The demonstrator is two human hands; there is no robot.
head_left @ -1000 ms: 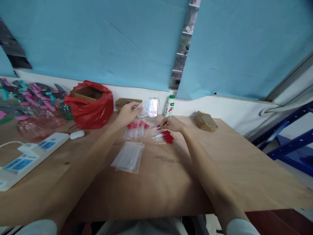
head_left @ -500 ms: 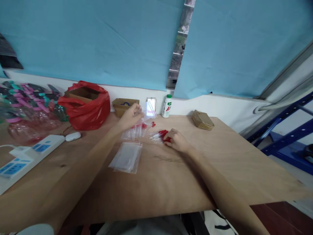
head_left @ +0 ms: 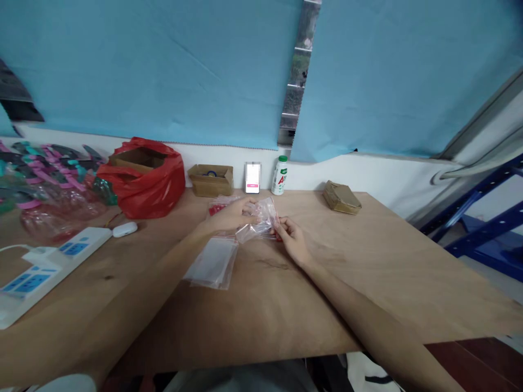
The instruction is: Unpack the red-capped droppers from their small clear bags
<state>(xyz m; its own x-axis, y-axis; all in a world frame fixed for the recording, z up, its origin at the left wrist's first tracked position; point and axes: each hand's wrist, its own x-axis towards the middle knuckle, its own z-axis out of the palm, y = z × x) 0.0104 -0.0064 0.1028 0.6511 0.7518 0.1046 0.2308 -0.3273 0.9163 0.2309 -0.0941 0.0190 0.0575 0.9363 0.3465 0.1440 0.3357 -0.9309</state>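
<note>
1. Two hands share one clear bag (head_left: 265, 211), held just above the table (head_left: 261, 321) between them.
2. The left hand (head_left: 240, 214) has thumb and fingers closed on the bag at its nine o'clock side.
3. The right hand (head_left: 292, 238) pinches the bag's edge at four o'clock; red pieces (head_left: 279, 237) show right beneath its fingers, too hidden to count or to tell whether gripped.
4. Taking the bag as the clock's centre, one bundle of red-ended sticks (head_left: 216, 207) lies near at nine, partly behind the left hand, uncountable.
5. One pile of flat bags (head_left: 214, 264) lies between seven and eight; the layers cannot be counted.
6. Farther off: one phone (head_left: 253, 178) at eleven, one bottle (head_left: 279, 178) at one, one open cardboard box (head_left: 211, 185) at ten, and one brown package (head_left: 342, 197) between two and three.
7. One red sack (head_left: 157, 190) stands between nine and ten.
</note>
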